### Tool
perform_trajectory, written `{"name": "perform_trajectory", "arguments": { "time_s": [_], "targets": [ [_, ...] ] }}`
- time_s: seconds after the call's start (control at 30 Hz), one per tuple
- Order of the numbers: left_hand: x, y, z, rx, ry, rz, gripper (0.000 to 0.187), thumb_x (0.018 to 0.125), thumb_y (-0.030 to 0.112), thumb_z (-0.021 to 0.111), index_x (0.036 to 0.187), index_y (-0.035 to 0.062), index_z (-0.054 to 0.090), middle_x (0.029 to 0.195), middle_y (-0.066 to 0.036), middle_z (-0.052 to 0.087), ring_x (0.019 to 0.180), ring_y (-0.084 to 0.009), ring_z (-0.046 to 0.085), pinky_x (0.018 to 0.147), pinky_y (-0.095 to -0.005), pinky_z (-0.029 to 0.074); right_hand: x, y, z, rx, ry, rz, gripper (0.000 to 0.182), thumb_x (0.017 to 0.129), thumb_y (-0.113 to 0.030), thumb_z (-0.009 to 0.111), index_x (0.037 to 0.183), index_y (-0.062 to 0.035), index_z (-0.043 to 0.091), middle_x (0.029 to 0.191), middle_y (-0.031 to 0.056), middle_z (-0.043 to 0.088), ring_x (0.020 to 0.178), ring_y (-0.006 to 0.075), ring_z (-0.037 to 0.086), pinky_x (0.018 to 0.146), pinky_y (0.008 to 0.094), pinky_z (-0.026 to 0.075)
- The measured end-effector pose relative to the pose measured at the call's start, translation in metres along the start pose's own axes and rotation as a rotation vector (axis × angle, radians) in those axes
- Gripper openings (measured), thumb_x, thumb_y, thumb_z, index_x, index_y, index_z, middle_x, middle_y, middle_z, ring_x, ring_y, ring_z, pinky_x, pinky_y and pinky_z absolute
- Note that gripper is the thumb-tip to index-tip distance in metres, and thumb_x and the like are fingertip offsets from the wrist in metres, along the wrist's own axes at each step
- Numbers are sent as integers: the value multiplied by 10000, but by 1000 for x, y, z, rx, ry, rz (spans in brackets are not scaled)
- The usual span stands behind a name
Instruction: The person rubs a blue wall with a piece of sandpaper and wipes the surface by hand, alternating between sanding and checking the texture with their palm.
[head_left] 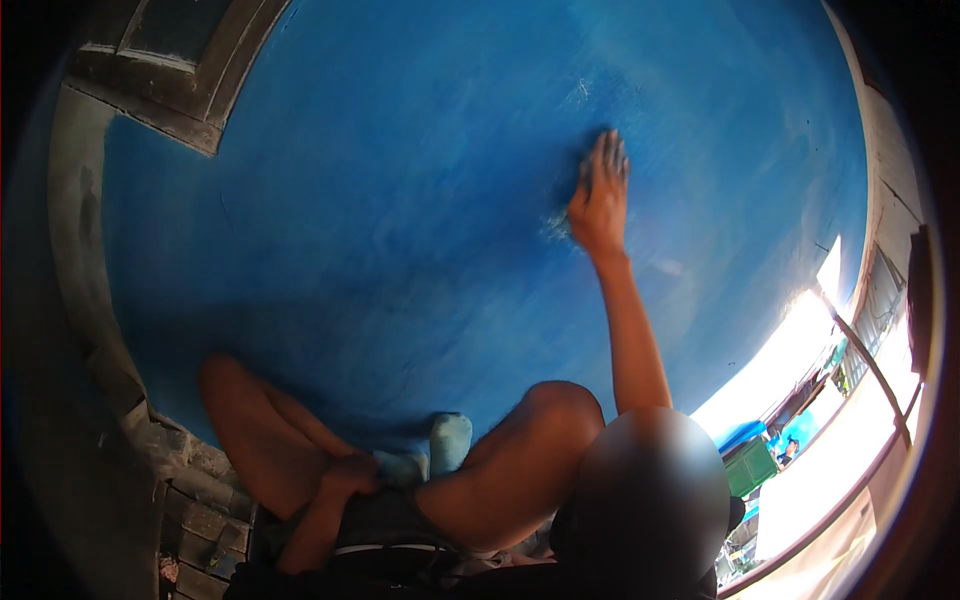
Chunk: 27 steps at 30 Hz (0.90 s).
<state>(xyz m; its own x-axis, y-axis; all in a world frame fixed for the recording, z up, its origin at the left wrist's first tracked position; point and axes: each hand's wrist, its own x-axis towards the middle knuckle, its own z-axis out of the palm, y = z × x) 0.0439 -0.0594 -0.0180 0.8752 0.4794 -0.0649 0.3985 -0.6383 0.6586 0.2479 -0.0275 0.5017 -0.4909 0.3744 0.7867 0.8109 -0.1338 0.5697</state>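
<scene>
My right hand (pixel 600 195) reaches up with the arm stretched and lies against a large blue wall (pixel 400 180). Its fingers point upward, extended and close together, with dark smudges on them. A dark shadow edges the hand on its left. Pale, scratched patches mark the blue surface just above and below it. Low in my lap, between the bent legs, my left hand (pixel 352 474) rests by the inner thigh, close to a light blue-green sock (pixel 402 466). Its fingers are in shadow and partly hidden. The other foot, in a matching sock (pixel 451 440), points toward the wall.
A dark wooden frame (pixel 215 95) is set in the wall at upper left. Bricks (pixel 205 520) are stacked at lower left. A blurred oval (pixel 655 490) covers part of the lower right. Beyond the wall's right edge are a green crate (pixel 750 467), a pole and a distant person.
</scene>
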Motion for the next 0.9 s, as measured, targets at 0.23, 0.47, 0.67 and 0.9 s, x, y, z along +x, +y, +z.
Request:
{"name": "perform_trajectory", "arguments": {
  "time_s": [0.23,0.47,0.67,0.9],
  "targets": [
    [3,-2,3,-20,-60,-48,569,866,541,624,1096,27,703,1130,-213,695,1072,-365,669,915,-449,519,41,5,7,-2,124,117,514,1051,-162,373,1493,92,311,1566,291,286,1478,419,245,1222,518,174],
    [11,-10,8,-44,-66,-48,602,868,548,624,1189,40,658,1196,-221,667,1103,-377,644,967,-453,484,-39,-33,10,34,-59,-10,508,1040,-125,391,1492,94,317,1558,296,301,1484,421,231,1213,526,185],
    [7,-4,3,-14,-107,-60,608,877,552,609,1207,43,642,1213,-228,656,1123,-381,632,980,-457,473,31,12,-4,-16,73,-26,499,1038,-148,389,1486,67,351,1541,260,362,1469,401,283,1210,503,223],
    [7,0,-3,32,-120,-41,569,888,509,603,1207,42,668,1249,-206,652,1155,-355,635,980,-441,491,67,20,1,-40,168,60,510,1044,-164,366,1479,100,334,1542,302,327,1464,429,275,1212,516,195]
  ]
}}
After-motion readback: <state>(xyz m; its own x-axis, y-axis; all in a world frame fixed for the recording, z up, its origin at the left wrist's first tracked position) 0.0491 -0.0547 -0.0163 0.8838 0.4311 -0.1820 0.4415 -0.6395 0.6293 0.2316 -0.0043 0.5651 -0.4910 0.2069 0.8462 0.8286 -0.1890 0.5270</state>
